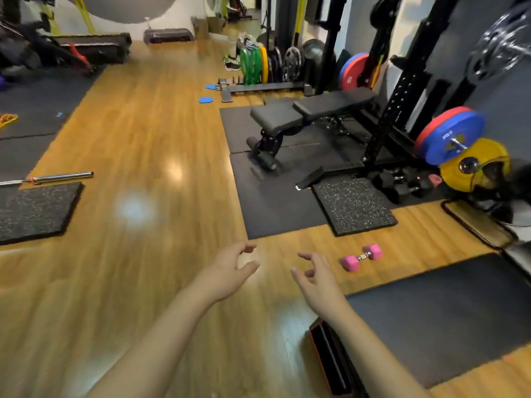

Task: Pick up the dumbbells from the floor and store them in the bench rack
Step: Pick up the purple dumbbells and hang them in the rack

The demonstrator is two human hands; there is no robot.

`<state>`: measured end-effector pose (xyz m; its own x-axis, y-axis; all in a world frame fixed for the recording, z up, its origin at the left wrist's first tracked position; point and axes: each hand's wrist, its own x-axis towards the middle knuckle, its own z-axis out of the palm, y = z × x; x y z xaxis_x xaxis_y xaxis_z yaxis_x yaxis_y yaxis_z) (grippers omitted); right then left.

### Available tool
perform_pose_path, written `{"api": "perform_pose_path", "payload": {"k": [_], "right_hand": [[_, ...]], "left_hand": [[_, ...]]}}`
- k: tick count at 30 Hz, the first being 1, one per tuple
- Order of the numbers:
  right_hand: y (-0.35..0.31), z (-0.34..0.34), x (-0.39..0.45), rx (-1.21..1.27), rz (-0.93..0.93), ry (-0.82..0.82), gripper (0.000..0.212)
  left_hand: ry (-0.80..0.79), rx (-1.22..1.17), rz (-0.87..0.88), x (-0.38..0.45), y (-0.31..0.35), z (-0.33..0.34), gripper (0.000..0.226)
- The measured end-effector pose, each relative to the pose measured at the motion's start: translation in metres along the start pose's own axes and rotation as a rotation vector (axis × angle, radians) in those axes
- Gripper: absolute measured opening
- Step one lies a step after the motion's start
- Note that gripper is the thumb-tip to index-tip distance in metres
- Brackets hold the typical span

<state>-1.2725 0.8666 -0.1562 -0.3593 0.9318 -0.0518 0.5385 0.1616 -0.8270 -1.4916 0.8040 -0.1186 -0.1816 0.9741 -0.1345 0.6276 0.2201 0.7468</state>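
While both bare arms reach forward over the wooden floor (pixel 143 139), the left hand (pixel 230 271) and right hand (pixel 316 278) hang with fingers loosely curled, holding nothing. Just right of the right hand, a pink dumbbell (pixel 362 257) lies on the floor. Farther off stands a black bench (pixel 310 112) beside a rack (pixel 402 96).

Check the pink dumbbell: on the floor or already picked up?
On the floor. The pink dumbbell lies on its side on the wood, beside the right hand, which holds nothing.
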Motion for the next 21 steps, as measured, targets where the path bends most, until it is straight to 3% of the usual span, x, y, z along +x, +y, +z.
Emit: {"api": "perform_pose_path", "payload": {"k": [12, 17, 21], "right_hand": [[0.025, 0.004, 0.122, 0.008, 0.3, 0.345, 0.036], [0.032, -0.015, 0.21, 0.027, 0.416, 0.413, 0.038], [0.024, -0.042, 0.283, 0.034, 0.401, 0.415, 0.039]], "left_hand": [[-0.413, 0.037, 0.283, 0.222, 0.01, -0.007, 0.038], [-0.506, 0.027, 0.293, 0.327, 0.036, 0.0, 0.035], [-0.583, 0.062, 0.347, 0.405, 0.064, 0.007, 0.035]]}}
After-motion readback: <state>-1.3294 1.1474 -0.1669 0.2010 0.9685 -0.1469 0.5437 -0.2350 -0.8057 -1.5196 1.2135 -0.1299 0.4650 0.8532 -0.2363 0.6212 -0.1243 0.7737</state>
